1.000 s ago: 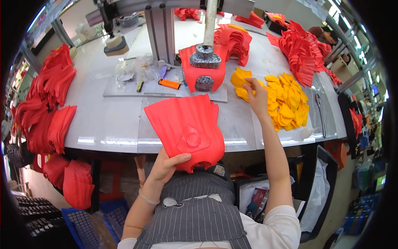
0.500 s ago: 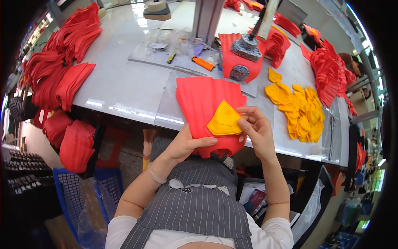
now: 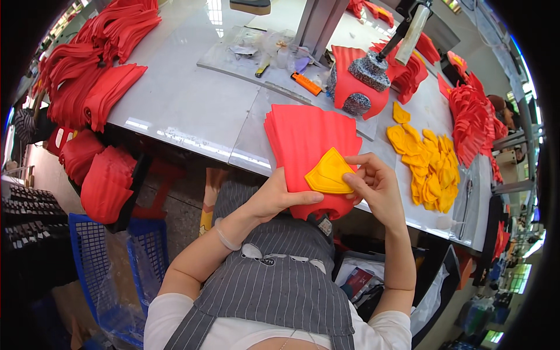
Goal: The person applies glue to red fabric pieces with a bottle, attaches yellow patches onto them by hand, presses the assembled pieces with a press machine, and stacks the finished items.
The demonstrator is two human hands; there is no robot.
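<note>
A red ribbed foam piece [image 3: 315,131], flared at its far end, is held in front of me at the table's near edge. My left hand [image 3: 277,195] grips its left side, thumb lying across the top and the other fingers hidden underneath. Over its lower right part lies a yellow shield-shaped foam piece [image 3: 330,173]. My right hand [image 3: 376,185] pinches the right edge of that yellow piece between thumb and fingers. Whether the yellow piece is stuck down or just resting on the red one I cannot tell.
Beyond my hands, a speckled pad [image 3: 368,73] on a metal arm sits on another red piece [image 3: 374,104]. Yellow pieces [image 3: 431,169] are heaped right; red stacks [image 3: 73,87] stand left. An orange cutter [image 3: 306,84] lies mid-table. A blue basket [image 3: 93,274] is below left.
The view has shifted, so the table's things appear displaced. Both hands keep their holds; the yellow piece lies at nearly the same spot on the red one, turned slightly.
</note>
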